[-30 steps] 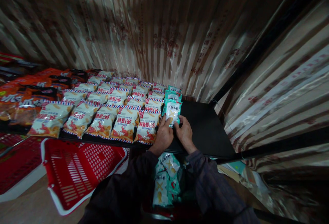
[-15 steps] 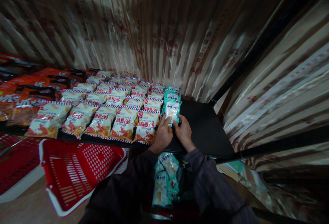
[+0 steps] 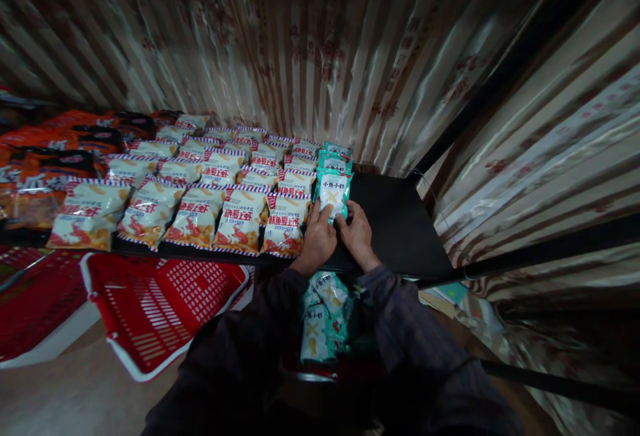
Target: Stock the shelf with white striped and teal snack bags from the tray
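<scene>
A teal and white snack bag (image 3: 333, 191) stands tilted back at the front of a short row on the black shelf (image 3: 395, 223). My left hand (image 3: 319, 239) closes on its lower left edge, fingers lying against the front. From the lower right, my right hand (image 3: 357, 231) grips the same bag with thumb and fingers. Similar teal bags (image 3: 334, 161) are lined up right behind it. To the left, touching or nearly touching the row, is a white snack bag with a striped edge (image 3: 286, 223).
Several rows of white snack bags (image 3: 195, 213) and orange bags (image 3: 55, 169) fill the shelf leftward. Below hang or stand a red basket (image 3: 150, 316) and more teal bags (image 3: 320, 323) between my arms. A striped curtain (image 3: 280, 43) and black posts (image 3: 465, 123) border the shelf.
The shelf and bags sit higher in the picture, as my view has tilted down slightly. Both hands stay on the front teal bag, with little visible movement against the shelf.
</scene>
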Available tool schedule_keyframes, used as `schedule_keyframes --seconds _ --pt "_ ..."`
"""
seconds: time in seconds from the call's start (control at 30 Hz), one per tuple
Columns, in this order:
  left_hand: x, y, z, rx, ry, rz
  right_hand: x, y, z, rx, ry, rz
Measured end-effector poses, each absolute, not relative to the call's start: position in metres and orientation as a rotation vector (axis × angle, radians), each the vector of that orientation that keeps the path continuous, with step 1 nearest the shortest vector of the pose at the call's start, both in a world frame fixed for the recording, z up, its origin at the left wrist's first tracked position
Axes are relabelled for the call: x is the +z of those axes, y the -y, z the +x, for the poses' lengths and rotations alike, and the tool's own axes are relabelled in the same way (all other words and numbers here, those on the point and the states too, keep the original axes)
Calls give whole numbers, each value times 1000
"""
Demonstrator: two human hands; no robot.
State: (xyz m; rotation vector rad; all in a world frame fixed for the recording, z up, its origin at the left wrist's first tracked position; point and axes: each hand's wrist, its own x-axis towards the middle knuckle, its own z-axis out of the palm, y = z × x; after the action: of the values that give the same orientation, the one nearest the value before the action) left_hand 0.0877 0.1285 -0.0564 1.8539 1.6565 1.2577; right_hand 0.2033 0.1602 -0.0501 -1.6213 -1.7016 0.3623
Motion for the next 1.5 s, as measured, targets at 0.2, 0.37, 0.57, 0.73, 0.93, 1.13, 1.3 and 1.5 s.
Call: schedule_keyframes --seconds 0.2,0.37,0.57,0.73,0.93,1.13,1.3,1.5 --pt "-54 -129 87 1208 -1597 1880 -49 -159 207 382 1764 -1605" --pt "-52 -122 88 1210 -1576 1905 -44 -146 210 403 1772 -1559" --pt "-49 -116 90 1191 -1562 1925 -33 -104 218 451 1686 -1353" --pt "-45 -113 90 1157 -1550 1960 -22 -61 224 487 1668 -1273" --pt "-34 -102 92 1167 -1515 2047 -30 -32 223 706 1742 -1307" --pt "-30 -76 95 1162 -1399 2161 -44 -28 235 776 1809 -1448" --pt "-43 -52 93 1002 -1191 2257 -61 -30 246 732 2050 -1640" --pt "-59 -20 90 884 -964 2345 -82 -26 249 644 2193 -1727"
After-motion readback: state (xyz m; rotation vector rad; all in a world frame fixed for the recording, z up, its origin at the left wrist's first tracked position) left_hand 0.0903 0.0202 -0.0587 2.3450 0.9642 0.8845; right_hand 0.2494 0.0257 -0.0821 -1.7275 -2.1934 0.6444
